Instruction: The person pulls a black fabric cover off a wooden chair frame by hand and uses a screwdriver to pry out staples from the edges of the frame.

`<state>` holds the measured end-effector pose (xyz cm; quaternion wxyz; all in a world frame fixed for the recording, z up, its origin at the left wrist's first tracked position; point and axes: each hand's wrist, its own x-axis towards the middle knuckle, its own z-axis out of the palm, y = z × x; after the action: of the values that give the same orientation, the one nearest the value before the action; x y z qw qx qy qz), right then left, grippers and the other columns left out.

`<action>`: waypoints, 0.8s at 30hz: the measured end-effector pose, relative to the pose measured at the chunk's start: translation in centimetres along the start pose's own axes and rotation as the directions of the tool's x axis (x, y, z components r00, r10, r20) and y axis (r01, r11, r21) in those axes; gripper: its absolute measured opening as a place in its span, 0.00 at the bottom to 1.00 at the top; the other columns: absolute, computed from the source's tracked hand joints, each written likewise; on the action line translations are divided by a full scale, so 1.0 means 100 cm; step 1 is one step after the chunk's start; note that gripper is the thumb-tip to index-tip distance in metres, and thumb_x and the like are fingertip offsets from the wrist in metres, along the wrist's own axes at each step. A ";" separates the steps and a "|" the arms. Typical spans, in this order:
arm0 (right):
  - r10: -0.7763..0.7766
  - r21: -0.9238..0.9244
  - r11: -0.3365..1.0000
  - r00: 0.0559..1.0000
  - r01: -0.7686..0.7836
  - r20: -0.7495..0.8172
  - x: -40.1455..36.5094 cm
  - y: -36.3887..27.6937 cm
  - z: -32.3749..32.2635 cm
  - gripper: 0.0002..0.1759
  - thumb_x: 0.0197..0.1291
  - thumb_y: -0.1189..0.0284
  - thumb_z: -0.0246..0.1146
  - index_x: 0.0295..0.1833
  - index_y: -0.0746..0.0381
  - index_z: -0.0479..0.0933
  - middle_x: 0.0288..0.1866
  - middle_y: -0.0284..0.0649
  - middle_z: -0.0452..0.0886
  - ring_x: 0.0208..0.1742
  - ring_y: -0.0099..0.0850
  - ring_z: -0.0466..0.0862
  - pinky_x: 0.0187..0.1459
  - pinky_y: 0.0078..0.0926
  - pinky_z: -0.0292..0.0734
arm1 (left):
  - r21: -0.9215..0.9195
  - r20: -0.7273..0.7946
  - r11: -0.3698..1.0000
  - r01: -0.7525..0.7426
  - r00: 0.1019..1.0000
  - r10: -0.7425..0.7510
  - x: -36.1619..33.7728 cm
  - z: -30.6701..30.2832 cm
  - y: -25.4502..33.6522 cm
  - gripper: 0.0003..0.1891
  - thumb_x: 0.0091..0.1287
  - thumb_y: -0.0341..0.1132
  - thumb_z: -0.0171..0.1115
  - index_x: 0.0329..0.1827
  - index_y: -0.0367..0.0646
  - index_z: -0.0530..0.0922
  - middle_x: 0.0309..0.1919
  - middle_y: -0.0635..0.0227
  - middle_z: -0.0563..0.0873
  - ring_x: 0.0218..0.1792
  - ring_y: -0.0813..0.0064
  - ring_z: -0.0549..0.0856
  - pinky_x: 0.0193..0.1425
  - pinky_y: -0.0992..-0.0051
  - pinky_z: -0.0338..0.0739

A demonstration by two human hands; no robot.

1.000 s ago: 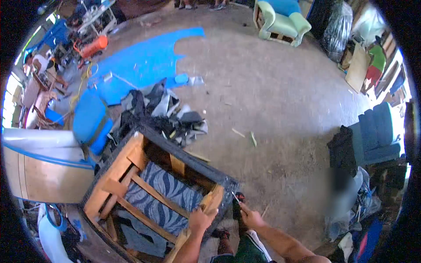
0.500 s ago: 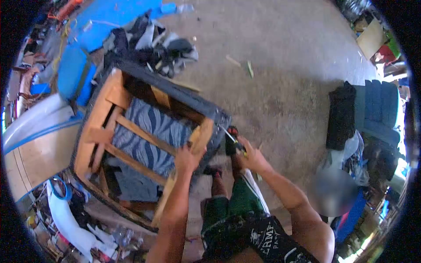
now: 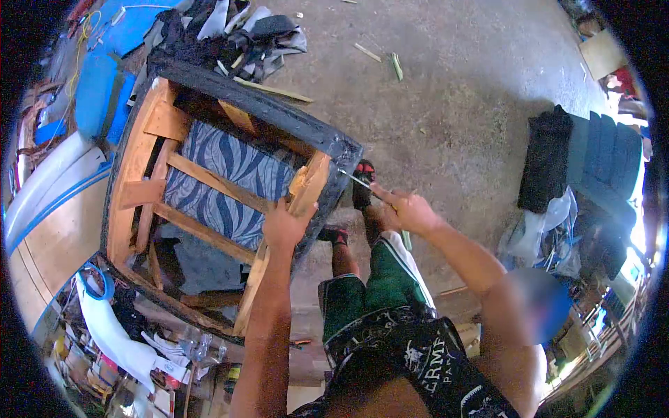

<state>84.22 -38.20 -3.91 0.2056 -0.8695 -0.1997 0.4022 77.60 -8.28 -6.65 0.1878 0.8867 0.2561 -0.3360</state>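
Observation:
An upholstered seat frame [image 3: 230, 184] lies with its wooden underside facing me, dark fabric around its edges and patterned fabric showing between the slats. My left hand [image 3: 287, 224] grips the wooden rail [image 3: 311, 187] on the near right side of the frame. In my right hand [image 3: 412, 211] is a screwdriver [image 3: 357, 180] with a thin metal shaft. Its tip meets the dark fabric at the frame's right corner. My fingers hide most of its handle.
Fabric scraps [image 3: 268, 35] are piled beyond the frame. Wood strips [image 3: 368, 52] lie on the concrete floor. A blue sofa [image 3: 605, 164] stands at right, near a person [image 3: 536, 303] with a blurred head. White rolled material [image 3: 115, 338] lies at lower left.
The frame appears higher in view as my head shifts. My right hand has turned the screwdriver flatter, its tip still at the corner. My left hand stays on the rail.

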 end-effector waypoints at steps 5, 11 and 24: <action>-0.040 -0.263 0.961 0.983 0.087 0.179 0.018 0.003 -0.041 0.32 0.70 0.61 0.53 0.79 0.38 0.57 0.43 0.49 0.83 0.36 0.51 0.87 0.37 0.50 0.84 | -0.021 -0.095 0.999 -0.049 0.994 0.047 0.002 0.011 -0.006 0.48 0.52 0.74 0.63 0.57 0.34 0.79 0.50 0.41 0.83 0.52 0.42 0.83 0.53 0.51 0.79; -0.154 -0.400 0.850 0.889 0.342 0.432 0.069 0.022 -0.081 0.33 0.69 0.63 0.54 0.78 0.34 0.58 0.41 0.46 0.83 0.32 0.49 0.87 0.31 0.47 0.83 | 0.029 -0.055 0.999 -0.044 0.997 0.045 0.004 0.009 -0.001 0.46 0.53 0.73 0.64 0.57 0.34 0.79 0.53 0.43 0.82 0.54 0.44 0.82 0.55 0.52 0.79; -0.378 0.002 0.919 0.877 0.395 0.298 0.086 0.099 -0.029 0.29 0.70 0.60 0.56 0.75 0.33 0.64 0.41 0.51 0.83 0.41 0.53 0.84 0.45 0.50 0.82 | 0.046 -0.135 0.996 -0.076 0.987 0.082 0.005 0.017 -0.003 0.44 0.53 0.73 0.64 0.56 0.38 0.79 0.50 0.46 0.83 0.50 0.45 0.82 0.51 0.52 0.79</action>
<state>93.40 -42.65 -12.60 0.2242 -0.7486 -0.4091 0.4710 76.90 -8.75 -8.27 0.1650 0.9207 0.2262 -0.2719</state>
